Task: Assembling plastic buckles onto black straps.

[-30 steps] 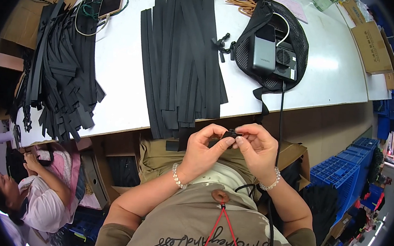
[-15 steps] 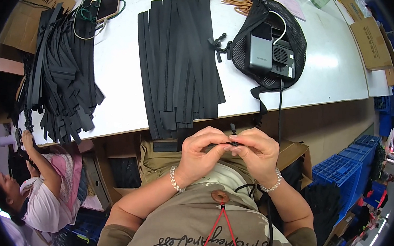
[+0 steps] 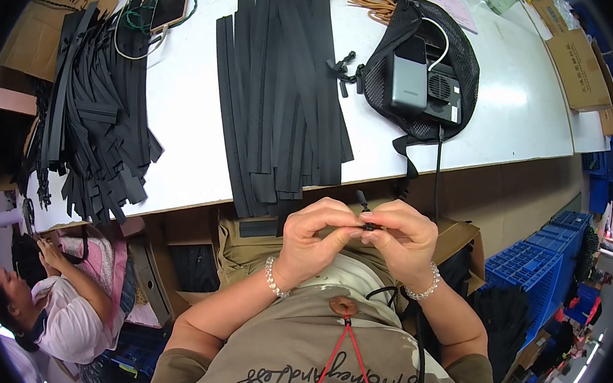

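Note:
My left hand and my right hand meet close to my chest, below the table's front edge. Between their fingertips they pinch a small black piece, with a thin black end sticking up from it. What exactly the piece is stays hidden by my fingers. Straight above my hands, a fanned stack of flat black strips lies on the white table, its lower ends hanging over the edge.
A second heap of black strips covers the table's left end beside a phone with cables. A black mesh bag with a grey device sits right. Cardboard boxes, blue crates. A seated person is lower left.
My hands have shifted slightly right and stay pressed together on the small black piece. The view has drifted a little; the table's things lie as before.

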{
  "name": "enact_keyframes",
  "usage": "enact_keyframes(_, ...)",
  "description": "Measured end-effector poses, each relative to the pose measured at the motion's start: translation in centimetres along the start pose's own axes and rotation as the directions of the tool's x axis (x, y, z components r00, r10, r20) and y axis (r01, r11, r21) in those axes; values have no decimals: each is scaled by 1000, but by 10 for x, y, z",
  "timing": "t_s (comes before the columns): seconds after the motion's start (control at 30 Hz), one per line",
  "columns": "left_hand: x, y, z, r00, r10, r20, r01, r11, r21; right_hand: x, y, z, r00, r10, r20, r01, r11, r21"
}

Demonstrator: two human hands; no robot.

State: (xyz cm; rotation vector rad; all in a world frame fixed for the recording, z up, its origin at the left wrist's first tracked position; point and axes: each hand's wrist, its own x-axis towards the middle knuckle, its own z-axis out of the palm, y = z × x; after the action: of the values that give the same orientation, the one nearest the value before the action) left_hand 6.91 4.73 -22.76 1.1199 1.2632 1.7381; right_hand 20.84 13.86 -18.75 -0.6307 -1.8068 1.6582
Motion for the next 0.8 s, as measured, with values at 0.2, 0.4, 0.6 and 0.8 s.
enact_keyframes(0.2,7,11,2,978,-203,-57,194,972,-129,-3,2,4,968,224,-114,-194,955,223)
enact_keyframes(0.4,10,9,-3,945,-323,43,326,935,-140,3,3,-5,918,393,54,-397,913,99)
enact_keyframes(0.6,9,7,-2,933,-357,38,355,900,-255,5,-3,-3,967,236,92,-226,968,-106)
enact_keyframes(0.8,9,11,2,924,-371,87,376,848,-373,4,-7,5,1000,11,0,-11,975,-222)
